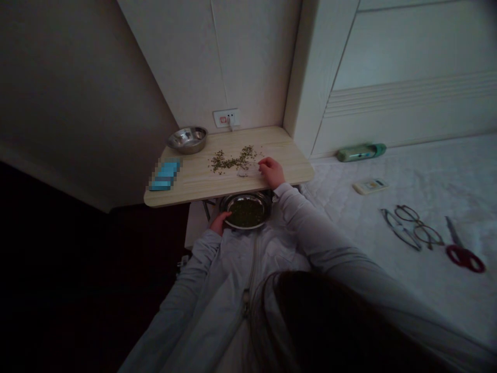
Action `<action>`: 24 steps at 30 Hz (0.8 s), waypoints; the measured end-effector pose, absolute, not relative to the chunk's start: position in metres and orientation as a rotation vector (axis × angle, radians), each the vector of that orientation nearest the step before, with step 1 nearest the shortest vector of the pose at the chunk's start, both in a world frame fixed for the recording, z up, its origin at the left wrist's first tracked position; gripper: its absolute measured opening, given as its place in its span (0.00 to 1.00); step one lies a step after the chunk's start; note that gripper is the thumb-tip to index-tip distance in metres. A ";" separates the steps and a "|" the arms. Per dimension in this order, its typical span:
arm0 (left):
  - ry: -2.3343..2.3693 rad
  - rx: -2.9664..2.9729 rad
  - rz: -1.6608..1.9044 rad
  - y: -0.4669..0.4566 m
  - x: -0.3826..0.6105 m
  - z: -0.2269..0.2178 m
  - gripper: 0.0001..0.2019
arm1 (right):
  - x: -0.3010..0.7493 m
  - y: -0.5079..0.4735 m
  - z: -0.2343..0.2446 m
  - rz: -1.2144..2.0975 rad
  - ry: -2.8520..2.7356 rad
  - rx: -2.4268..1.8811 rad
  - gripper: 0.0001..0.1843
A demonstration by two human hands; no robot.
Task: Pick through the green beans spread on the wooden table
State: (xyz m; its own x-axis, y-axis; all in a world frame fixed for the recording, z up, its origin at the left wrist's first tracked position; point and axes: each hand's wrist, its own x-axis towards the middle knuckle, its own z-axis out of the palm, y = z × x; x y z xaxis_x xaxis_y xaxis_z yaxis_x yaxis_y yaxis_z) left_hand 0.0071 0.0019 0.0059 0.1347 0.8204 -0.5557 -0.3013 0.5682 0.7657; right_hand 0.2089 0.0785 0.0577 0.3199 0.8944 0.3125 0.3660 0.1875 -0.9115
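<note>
My left hand (220, 223) grips the left rim of a round metal bowl (254, 226), its thumb over the edge. The bowl sits below the table's front edge, close against my body, and small greenish bits cover its bottom. Over the tabletop, my right hand (273, 172) is closed, thumb and fingers pinched at the end of a clear plastic piece (248, 170) whose exact kind is hard to make out. Just beyond and left of it, small green grains or beans (230, 162) lie scattered in a loose band on the wood.
An upright metal bowl (188, 140) and a blurred blue item (165, 174) occupy the left of the small table (194, 181). A wall socket (227, 118) is behind. On the bed right: green bottle-like object (361, 152), white remote (370, 185), glasses (427, 234), red-handled scissors (464, 255).
</note>
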 end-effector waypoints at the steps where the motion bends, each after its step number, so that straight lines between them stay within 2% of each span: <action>1: 1.181 0.535 0.867 0.002 0.007 0.007 0.07 | 0.209 0.078 0.058 0.559 -1.258 -1.397 0.09; 16: 1.215 0.502 0.847 0.001 0.007 0.007 0.11 | 0.207 0.073 0.063 0.571 -1.257 -1.400 0.10; 24: 1.227 0.515 0.842 0.000 0.008 0.012 0.06 | 0.209 0.077 0.059 0.572 -1.265 -1.407 0.10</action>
State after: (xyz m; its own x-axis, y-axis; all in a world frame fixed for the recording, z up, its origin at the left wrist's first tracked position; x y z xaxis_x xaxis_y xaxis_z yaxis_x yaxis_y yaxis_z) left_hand 0.0081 0.0005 0.0116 0.1033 0.7909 -0.6032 -0.2789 0.6051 0.7457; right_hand 0.2087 0.0774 0.0589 0.3119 0.9013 0.3007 0.3695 0.1765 -0.9123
